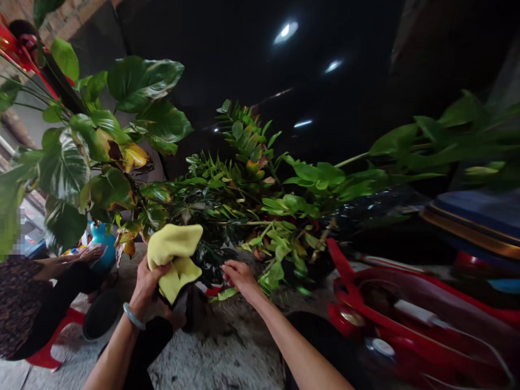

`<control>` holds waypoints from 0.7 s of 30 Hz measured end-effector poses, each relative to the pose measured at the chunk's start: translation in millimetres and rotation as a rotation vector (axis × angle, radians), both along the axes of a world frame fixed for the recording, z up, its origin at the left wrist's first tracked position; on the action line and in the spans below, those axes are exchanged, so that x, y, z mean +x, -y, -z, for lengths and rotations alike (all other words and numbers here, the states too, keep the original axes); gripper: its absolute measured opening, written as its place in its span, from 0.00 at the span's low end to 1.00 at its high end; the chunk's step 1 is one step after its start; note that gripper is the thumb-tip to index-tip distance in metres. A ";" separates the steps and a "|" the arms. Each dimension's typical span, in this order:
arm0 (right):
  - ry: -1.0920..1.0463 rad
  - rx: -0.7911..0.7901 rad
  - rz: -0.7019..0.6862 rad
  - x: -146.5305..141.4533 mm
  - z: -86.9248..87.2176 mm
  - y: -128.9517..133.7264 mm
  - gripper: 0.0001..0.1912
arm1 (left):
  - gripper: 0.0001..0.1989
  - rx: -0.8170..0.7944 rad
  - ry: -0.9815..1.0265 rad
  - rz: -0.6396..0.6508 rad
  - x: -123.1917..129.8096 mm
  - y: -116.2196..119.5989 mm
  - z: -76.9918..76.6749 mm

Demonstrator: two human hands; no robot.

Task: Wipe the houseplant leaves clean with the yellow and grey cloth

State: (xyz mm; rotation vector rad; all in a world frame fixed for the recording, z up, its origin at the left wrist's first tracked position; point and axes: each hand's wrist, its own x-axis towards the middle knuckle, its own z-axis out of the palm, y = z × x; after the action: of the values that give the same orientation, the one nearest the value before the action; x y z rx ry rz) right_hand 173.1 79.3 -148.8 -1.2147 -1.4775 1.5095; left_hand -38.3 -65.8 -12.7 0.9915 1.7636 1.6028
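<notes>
Surface: rough grey conc. floor (239, 352), dark bits strewn on it. Room: dim; glossy black panel (244, 49) at back w/ light reflections, brick wall (77, 8) upper L. Co-worker (24, 309) seated, red stool (75, 322). White lid (382, 347) nr red basket (349, 281): any print too blurred to read. L hand (146, 287) closed on yellow cloth (174, 241), up by foliage (227, 187). R hand (239, 276) fingers curled, nr low leaves; can't tell if gripping.

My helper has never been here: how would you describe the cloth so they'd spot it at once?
Find the green plants. In front of them, the left hand, the one with a bracelet, holds the cloth: crumpled, plain yellow, unlike the glossy leaves above it.
</notes>
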 end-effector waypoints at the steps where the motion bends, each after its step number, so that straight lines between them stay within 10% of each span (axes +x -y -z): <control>1: -0.002 -0.003 0.001 -0.9 -0.2 0.2 0.10 | 0.32 0.035 0.000 -0.023 -0.9 -3.5 -8.9; 10: 0.014 0.004 0.022 3.9 -5.7 1.8 0.12 | 0.28 -0.096 0.011 0.107 14.1 4.6 29.2; 17: 0.019 0.007 -0.009 5.8 -6.7 4.1 0.13 | 0.31 0.016 0.013 0.025 5.5 -6.6 1.7; 21: 0.022 0.028 0.006 3.6 -7.1 5.1 0.13 | 0.29 -0.061 -0.041 0.020 7.3 -3.6 37.5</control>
State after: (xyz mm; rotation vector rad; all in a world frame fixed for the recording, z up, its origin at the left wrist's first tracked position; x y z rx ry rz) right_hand 176.8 74.1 -141.7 -1.2221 -1.5031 1.4717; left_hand -31.1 -62.2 -50.2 1.0173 1.8134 1.5168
